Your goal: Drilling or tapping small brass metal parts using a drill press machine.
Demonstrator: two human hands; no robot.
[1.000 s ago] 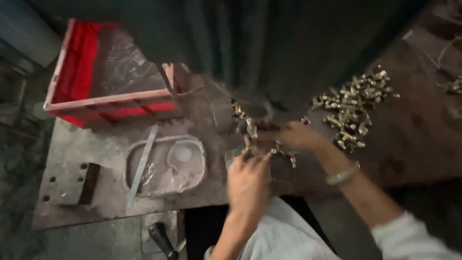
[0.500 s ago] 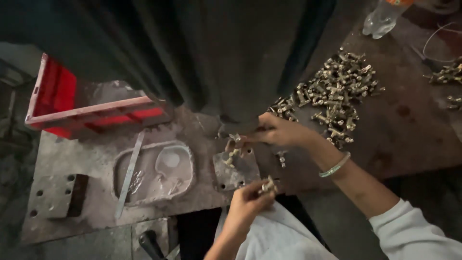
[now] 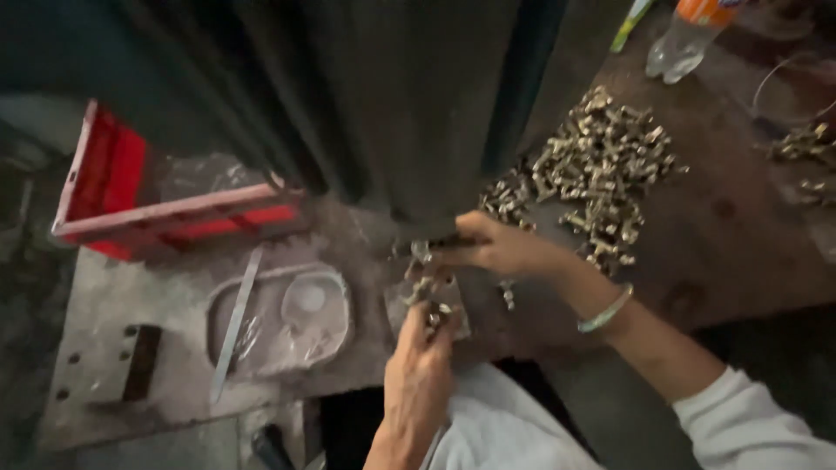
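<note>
Near the frame's centre, the left hand (image 3: pixel 424 352) pinches a small brass fitting (image 3: pixel 433 314) just beside the small metal block (image 3: pixel 428 300), while the right hand (image 3: pixel 498 245), fingers curled, grips another under the dark machine body (image 3: pixel 409 96), the heap of brass fittings (image 3: pixel 601 165) lying within reach at upper right.

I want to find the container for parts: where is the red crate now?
In the head view, the red crate sits at the upper left, on the metal table's far edge, left of the dark machine column.

bench (image 3: pixel 165 296) | brass fittings (image 3: pixel 601 165) (heaped) | red crate (image 3: pixel 131 200) | flat strip (image 3: pixel 237 322)
</note>
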